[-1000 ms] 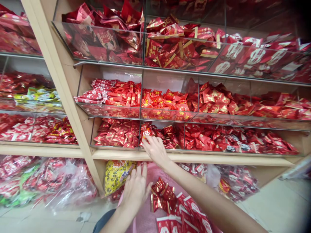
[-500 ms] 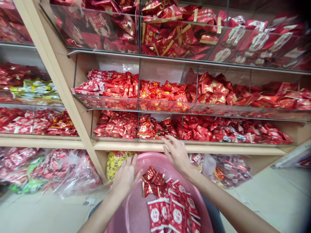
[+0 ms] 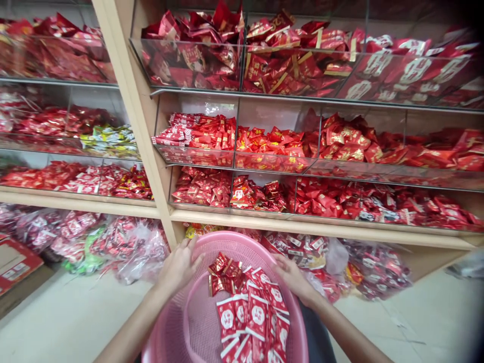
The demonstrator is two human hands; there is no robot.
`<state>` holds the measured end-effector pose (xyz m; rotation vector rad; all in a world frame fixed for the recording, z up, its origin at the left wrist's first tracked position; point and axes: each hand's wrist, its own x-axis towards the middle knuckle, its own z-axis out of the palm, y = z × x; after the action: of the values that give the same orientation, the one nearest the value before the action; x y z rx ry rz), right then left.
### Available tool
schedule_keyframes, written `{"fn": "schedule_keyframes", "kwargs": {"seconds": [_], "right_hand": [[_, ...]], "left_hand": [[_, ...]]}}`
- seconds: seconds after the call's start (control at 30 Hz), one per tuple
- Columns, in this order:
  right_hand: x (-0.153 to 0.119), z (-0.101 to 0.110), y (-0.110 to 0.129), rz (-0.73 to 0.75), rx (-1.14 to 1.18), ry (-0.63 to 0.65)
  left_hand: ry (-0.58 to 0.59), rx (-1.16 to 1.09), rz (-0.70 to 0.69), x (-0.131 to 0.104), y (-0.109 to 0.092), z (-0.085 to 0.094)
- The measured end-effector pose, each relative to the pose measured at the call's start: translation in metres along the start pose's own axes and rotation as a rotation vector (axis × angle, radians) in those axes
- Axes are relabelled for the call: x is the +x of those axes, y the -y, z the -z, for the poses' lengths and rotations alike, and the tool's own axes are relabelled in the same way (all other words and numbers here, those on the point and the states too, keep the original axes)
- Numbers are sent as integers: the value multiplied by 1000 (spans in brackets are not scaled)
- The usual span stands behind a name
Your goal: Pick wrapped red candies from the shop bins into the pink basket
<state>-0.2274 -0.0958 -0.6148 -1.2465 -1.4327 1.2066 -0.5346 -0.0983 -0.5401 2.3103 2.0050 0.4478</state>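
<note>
A round pink plastic mesh basket is in front of me at the bottom middle, by my legs. Its left rim is in my left hand, thumb towards the inside and fingers along the edge. My right hand holds the right rim, its fingers partly hidden by the edge. Inside the basket lie several red sachets with white round labels, heaped to the right. Smaller shiny dark-red packets with gold print lie behind them.
A wooden shelf unit stands ahead, its clear-fronted bins full of red packets. Plastic bags of packets lie on the floor beneath it, more bags to the right. A cardboard box sits at the far left.
My hands have come down from above the basket to its two sides. The view has turned left, and the basket has shifted left relative to the shelves.
</note>
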Motion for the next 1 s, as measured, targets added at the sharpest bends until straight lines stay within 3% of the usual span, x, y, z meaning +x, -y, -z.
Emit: {"fn": "schedule_keyframes", "kwargs": {"seconds": [0.17, 0.3, 0.4, 0.5, 0.63, 0.77, 1.0], "right_hand": [[16, -31, -4, 114, -94, 12], [23, -50, 0, 150, -150, 49], [26, -56, 3, 141, -194, 26], [27, -56, 4, 141, -226, 12], [28, -53, 2, 183, -232, 32], [24, -48, -3, 192, -190, 37], [25, -33, -12, -34, 26, 199]], "left_hand": [[4, -172, 24, -27, 40, 10], [-50, -359, 207, -68, 76, 13], [-74, -627, 306, -97, 85, 15], [4, -964, 430, -109, 78, 21], [30, -1114, 540, -100, 69, 32], [50, -1068, 509, -80, 66, 39], [173, -1120, 428, -43, 73, 33]]}}
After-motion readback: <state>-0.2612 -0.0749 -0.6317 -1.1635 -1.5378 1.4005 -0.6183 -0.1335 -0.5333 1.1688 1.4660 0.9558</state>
